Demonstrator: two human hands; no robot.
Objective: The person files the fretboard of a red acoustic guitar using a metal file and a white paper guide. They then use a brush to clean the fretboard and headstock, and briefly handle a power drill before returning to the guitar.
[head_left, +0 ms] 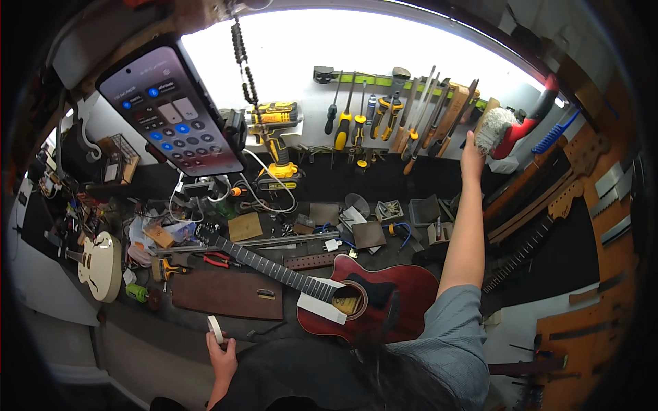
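My left hand (221,355), low at the bench's front edge, is closed on a roll of pale tape (214,329). My right arm stretches up to the far right, where my right hand (471,161) is against a shaggy grey-white pad (492,131) on a red and black tool (515,135). Its fingers are partly hidden there, and their grip cannot be made out. Between my arms lies a dark red acoustic guitar (404,291), its neck (264,266) pointing to the far left. White strips (322,309) flank the fretboard's end by the soundhole.
A phone (175,109) hangs at upper left, beside a yellow drill (277,140). Screwdrivers, pliers and chisels line a wall rack (377,79). A brown board (226,293), red-handled pliers (221,260) and a cream guitar body (101,267) occupy the left. Guitar necks (528,246) stand at right.
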